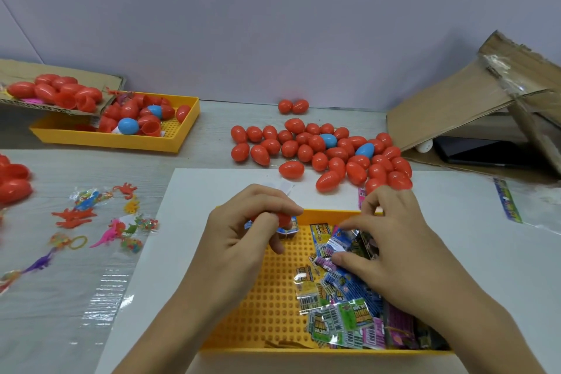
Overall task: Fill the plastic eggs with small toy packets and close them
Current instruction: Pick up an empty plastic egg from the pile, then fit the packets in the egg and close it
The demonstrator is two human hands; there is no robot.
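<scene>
Cardboard (473, 94) beside egg pile (321, 152)

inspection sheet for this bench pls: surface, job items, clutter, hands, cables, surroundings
Surface: pale table, white sheet on it.
Job's things: near yellow tray holds toy packets; closed egg pile behind it; far yellow tray with more eggs.
Clutter: loose rubber toys on clear film, cardboard at right.
Hands: left hand grips a red egg; right hand pinches a packet.
Cables: nothing seen.
Surroundings: plain wall.
</scene>
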